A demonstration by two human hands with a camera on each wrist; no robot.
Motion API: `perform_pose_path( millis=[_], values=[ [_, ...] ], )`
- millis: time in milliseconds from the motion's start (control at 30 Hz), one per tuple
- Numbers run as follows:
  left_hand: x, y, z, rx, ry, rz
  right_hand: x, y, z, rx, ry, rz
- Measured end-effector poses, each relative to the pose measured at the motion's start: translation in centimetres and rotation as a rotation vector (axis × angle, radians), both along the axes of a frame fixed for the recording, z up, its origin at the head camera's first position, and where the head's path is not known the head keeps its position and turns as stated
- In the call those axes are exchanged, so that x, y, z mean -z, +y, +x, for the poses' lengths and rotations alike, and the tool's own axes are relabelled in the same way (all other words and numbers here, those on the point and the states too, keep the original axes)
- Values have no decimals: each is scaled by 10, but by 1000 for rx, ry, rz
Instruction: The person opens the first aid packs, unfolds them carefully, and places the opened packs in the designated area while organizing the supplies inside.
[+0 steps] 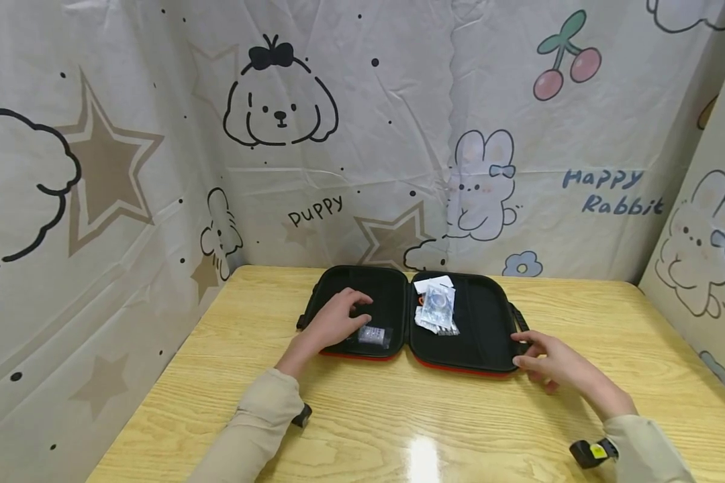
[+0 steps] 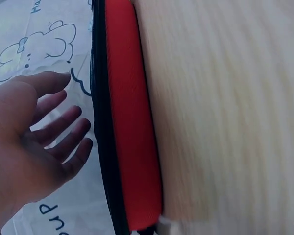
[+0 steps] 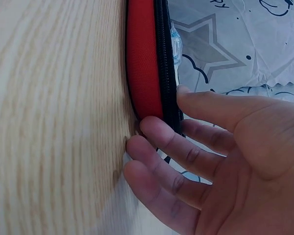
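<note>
A zip case, black inside and red outside, lies unfolded on the table, its left half (image 1: 383, 285) and right half (image 1: 480, 308) joined by a central hinge. Over the left half hovers my left hand (image 1: 338, 317), fingers loosely bent and holding nothing. A small clear packet (image 1: 372, 335) lies in that half, just below the hand. In the right half is a little pile of clear and white packets (image 1: 438, 305). My right hand (image 1: 546, 360) holds the case's near right corner, thumb at the zipped rim and fingertips against the red side (image 3: 143, 63).
The wooden table (image 1: 362, 416) extends around the case. Behind it and along both sides hangs a pale cloth (image 1: 362, 147) printed with cartoon animals. A black strap handle (image 1: 519, 316) sticks out at the case's right edge.
</note>
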State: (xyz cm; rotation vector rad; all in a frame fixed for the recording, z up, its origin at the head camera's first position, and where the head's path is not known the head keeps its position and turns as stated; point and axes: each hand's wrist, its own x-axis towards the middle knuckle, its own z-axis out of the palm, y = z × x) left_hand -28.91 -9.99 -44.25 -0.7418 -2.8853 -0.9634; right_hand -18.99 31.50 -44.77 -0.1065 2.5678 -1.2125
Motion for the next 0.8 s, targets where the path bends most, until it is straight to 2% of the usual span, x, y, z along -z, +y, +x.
perform_pose_path(
  millis=[333,567,800],
  values=[
    [-7,25,-9,40,7,-49,1,-1,2,3,15,-1],
    [-10,40,-18,61,22,-49,1,0,0,1,21,15],
    [-13,64,-24,98,15,-46,3,2,0,1,4,-5]
  ],
)
